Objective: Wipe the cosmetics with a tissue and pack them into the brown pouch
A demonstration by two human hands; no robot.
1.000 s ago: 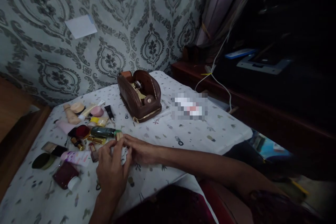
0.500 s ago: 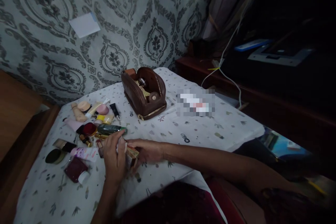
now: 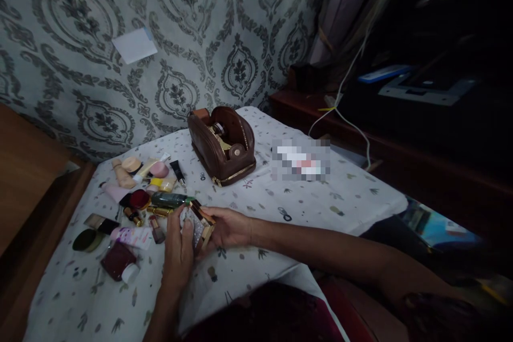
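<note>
My right hand point(image 3: 228, 228) grips a small gold-edged case point(image 3: 207, 235) with a glittery silver face, tilted above the front of the table. Its exact kind is hard to tell in the dim light. Against its left side is my left hand point(image 3: 178, 251), fingers closed on a crumpled white wipe or tissue point(image 3: 185, 216). Just left of that hand lie a small lip gloss tube point(image 3: 156, 230) and a gold tube point(image 3: 160, 211). A green bottle point(image 3: 170, 200) lies beyond them. Farther back stands an open brown zip bag point(image 3: 222, 149) with several items inside.
Several cosmetics cover the table's left side, among them a dark red bottle with a white cap point(image 3: 118, 262), a round green jar point(image 3: 87, 240) and a pink-white tube point(image 3: 132, 236). A blurred-out object point(image 3: 301, 160) lies right of the bag. A white cable point(image 3: 352, 120) hangs behind.
The case has turned in my hands, so more of its glittery face and gold edge shows. My left hand has shifted slightly right and down, uncovering the lip gloss tube.
</note>
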